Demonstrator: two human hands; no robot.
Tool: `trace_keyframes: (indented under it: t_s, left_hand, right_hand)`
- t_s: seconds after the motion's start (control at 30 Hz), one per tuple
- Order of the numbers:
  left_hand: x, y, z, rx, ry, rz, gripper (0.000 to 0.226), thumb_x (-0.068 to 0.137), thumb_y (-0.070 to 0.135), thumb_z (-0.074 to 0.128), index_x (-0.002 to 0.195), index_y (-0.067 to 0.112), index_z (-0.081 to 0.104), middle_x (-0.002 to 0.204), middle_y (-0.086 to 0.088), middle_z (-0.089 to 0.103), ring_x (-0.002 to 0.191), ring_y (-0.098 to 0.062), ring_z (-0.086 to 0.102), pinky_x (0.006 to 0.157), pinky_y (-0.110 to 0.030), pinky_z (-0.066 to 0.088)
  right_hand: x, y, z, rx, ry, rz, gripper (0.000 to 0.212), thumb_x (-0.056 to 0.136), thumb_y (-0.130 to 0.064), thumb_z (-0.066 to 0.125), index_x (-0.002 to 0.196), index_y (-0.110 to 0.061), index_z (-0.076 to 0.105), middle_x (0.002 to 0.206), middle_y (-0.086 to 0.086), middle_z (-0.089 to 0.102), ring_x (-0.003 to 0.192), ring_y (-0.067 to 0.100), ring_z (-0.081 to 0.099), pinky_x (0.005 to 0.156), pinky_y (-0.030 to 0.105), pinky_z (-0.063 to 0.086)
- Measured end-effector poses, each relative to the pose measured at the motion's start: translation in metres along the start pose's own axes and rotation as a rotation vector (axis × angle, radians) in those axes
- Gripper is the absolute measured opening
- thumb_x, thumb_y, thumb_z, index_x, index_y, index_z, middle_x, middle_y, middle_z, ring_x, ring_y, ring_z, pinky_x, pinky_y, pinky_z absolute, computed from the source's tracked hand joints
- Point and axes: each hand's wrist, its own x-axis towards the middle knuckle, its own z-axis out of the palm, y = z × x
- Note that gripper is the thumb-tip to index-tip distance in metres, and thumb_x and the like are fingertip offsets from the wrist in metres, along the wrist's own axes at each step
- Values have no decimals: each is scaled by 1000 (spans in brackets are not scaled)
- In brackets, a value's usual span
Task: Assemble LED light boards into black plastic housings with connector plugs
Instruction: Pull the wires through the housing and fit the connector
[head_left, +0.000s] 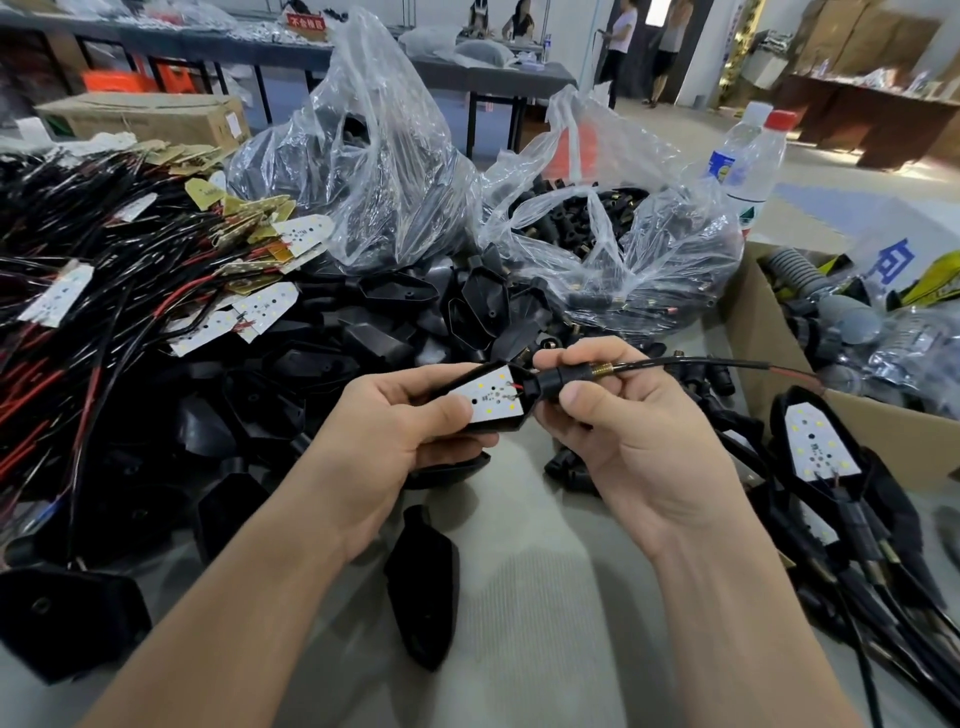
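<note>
My left hand (395, 421) grips a black plastic housing (511, 423) with a white LED board (491, 397) lying face up inside it. My right hand (628, 415) pinches the black connector plug (558, 385) at the housing's narrow end; a brass threaded tip and a black-and-red wire (727, 366) run out to the right. Loose LED boards on wires (260, 312) are heaped at the left. Empty black housings (384, 332) pile up behind my hands. Finished units (815, 441) lie at the right.
Two clear plastic bags (613, 260) of black plugs and housings stand at the back. A cardboard box (753, 322) of parts sits at the right, with water bottles (748, 156) behind it. A lone housing (423, 571) lies on the grey table. People stand far back.
</note>
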Motion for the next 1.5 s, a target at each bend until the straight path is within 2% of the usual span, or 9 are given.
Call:
trace_keyframes:
  t_s: [0.17, 0.33, 0.4, 0.53, 0.73, 1.07, 1.27, 1.4, 1.5]
  left_hand:
    - [1, 5, 0, -114, -40, -47, 30, 73, 17, 71, 100, 17, 83, 102, -14, 79, 82, -23, 77, 66, -23, 59]
    - [2, 7, -6, -83, -69, -82, 31, 76, 18, 69, 104, 12, 79, 95, -11, 79, 79, -22, 77, 63, -24, 60]
    - [3, 7, -10, -65, -19, -82, 31, 74, 17, 69, 103, 11, 78, 93, -11, 79, 77, -22, 77, 66, -24, 61]
    - [6, 9, -17, -11, 71, -85, 34, 72, 17, 72, 104, 8, 77, 92, -13, 79, 74, -22, 77, 65, -22, 60]
    - [7, 12, -22, -15, 144, -75, 34, 64, 16, 75, 98, 11, 79, 91, -15, 80, 72, -24, 78, 57, -19, 57]
    - [7, 8, -18, -37, 167, -39, 35, 66, 15, 72, 99, 7, 77, 90, -14, 80, 71, -24, 78, 56, -20, 57]
    - [8, 7, -17, -7, 190, 9, 19, 64, 17, 74, 80, 20, 85, 88, -12, 80, 69, -22, 77, 56, -19, 56]
    - [8, 4, -13, 84, 208, 31, 25, 83, 3, 73, 81, 25, 85, 90, -12, 80, 72, -22, 77, 57, -20, 57]
    - [9, -2, -9, 300, 340, 142, 21, 87, 14, 76, 89, 34, 83, 91, 4, 81, 85, -14, 76, 77, -26, 60]
  right_hand:
    - [0, -5, 5, -35, -8, -61, 31, 75, 13, 64, 93, -11, 66, 99, 11, 77, 89, 21, 70, 85, 36, 58]
    - [-5, -7, 17, -173, -9, -119, 26, 79, 6, 66, 88, -17, 74, 99, 11, 77, 88, 22, 69, 81, 34, 58]
    - [-6, -13, 16, -169, 95, -96, 16, 89, 1, 68, 88, -14, 75, 95, 10, 77, 83, 19, 69, 72, 28, 59]
    - [-5, -19, 5, -230, 291, -83, 24, 102, -7, 57, 84, -10, 72, 77, 9, 73, 62, 17, 66, 56, 22, 55]
    - [0, -13, 0, -23, 469, -77, 25, 108, -12, 49, 90, -7, 65, 71, 14, 74, 62, 23, 74, 56, 27, 59]
    - [0, -12, 4, -17, 427, -85, 15, 103, -10, 58, 90, -6, 65, 71, 12, 73, 62, 20, 72, 58, 25, 60]
    - [0, -8, 6, -64, 363, -71, 15, 98, 0, 61, 87, -9, 66, 75, 13, 72, 61, 20, 70, 58, 26, 59]
    - [1, -5, 9, -66, 326, -4, 15, 99, 1, 60, 88, -6, 66, 78, 14, 74, 61, 20, 70, 60, 27, 62]
    - [0, -8, 12, -84, 379, -38, 15, 100, 2, 58, 89, -5, 65, 75, 14, 74, 59, 20, 70, 58, 26, 61]
